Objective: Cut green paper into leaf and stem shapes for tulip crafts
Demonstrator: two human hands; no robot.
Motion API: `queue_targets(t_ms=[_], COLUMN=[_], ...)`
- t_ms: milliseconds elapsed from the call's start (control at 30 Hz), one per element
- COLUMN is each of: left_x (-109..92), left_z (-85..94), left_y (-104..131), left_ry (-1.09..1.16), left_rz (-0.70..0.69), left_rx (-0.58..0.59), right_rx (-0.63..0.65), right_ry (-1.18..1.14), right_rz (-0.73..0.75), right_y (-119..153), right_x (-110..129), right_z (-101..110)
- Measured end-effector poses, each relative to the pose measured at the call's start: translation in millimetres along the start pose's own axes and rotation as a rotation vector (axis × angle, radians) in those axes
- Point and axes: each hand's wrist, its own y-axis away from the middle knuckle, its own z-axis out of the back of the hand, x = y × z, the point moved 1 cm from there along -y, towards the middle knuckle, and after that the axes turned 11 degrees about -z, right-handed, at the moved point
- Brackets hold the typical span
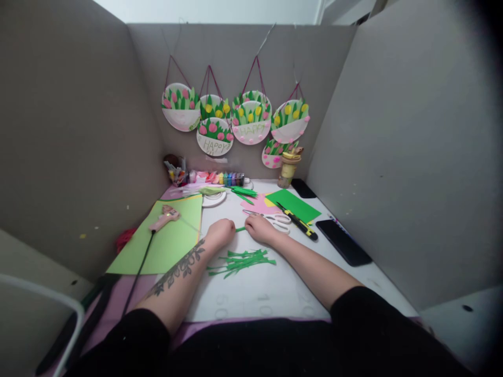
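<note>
A short green paper strip spans the gap between my two hands over the white tabletop. My left hand is closed on its left end, and my right hand has its fingers closed on the right end. Just below, toward me, lies a loose pile of twisted green paper strips. White-handled scissors rest beside my right hand, partly covered by it. Behind the hands sits a small stack of cut green paper leaves.
At left, a pink glue gun with a black cord lies on light green paper. On the right are a yellow-black cutter, green paper and a phone. Paper-plate flower baskets hang on the grey partition.
</note>
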Motion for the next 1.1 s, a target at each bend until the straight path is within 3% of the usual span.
queue_targets(t_ms=[467,867,1100], left_x=[15,7,13], left_z=[6.1,9.4,10.3], left_y=[-4,-9,-7], left_ry=[0.047,-0.059,-0.079], left_rz=[0.117,0.173,0.162], left_rx=[0.095,0.206,0.243], right_rx=[0.094,0.099,0.102], right_ry=[0.082,0.119,0.110], right_rz=[-0.239,-0.288,-0.291], right_y=[-7,-8,-8], right_x=[-2,4,5], right_z=[2,1,3])
